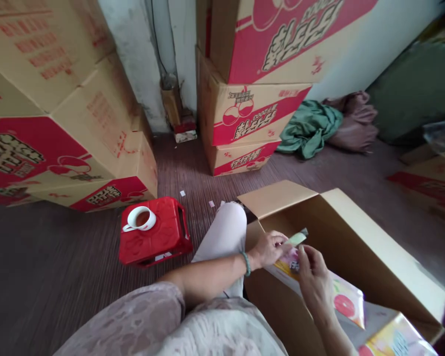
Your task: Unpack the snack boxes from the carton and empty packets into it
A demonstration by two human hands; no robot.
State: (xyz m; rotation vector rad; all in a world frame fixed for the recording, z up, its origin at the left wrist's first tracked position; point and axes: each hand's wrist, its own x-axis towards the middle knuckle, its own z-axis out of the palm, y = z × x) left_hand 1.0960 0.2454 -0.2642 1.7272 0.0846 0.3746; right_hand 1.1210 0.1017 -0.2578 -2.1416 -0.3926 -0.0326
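My left hand (270, 250), with a beaded bracelet at the wrist, is closed on a small pale green strip (296, 239) that sticks out past the fingertips. My right hand (314, 278) is close beside it, thumb and fingers pinched together; what they hold, if anything, is hidden. Below both hands lies a printed fruit-pattern box (346, 302), white, pink and yellow with a cut grapefruit on it. A large cardboard carton (341, 237) stands under and behind them with its flaps up. Another fruit-pattern box (396, 338) shows at the lower right.
At the left a red plastic stool (154, 244) bears a white cup (141, 218) of brown liquid. Stacked printed cartons (107, 123) rise at the left, and more cartons (250, 116) stand ahead. A green cloth bundle (311, 128) lies by the wall. Paper scraps (182, 193) dot the floor.
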